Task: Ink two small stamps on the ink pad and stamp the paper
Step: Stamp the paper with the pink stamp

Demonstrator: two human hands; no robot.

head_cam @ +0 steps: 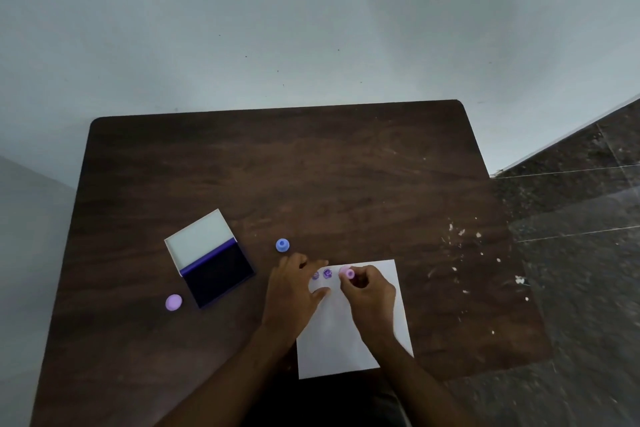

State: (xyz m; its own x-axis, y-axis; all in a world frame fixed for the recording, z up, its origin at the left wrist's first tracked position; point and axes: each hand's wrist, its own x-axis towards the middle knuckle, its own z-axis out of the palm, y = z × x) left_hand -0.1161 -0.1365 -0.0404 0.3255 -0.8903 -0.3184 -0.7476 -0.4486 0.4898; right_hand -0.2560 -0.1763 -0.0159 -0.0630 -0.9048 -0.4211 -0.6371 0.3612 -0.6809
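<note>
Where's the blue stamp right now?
The blue stamp stands alone on the table, between the open ink pad and the paper, just beyond the left hand.

Two bare forearms, no sleeves, left hand [292,291], right hand [370,295], no rings or watch visible

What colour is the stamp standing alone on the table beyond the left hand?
Blue stamp, seen in the head view, the only view.
</note>
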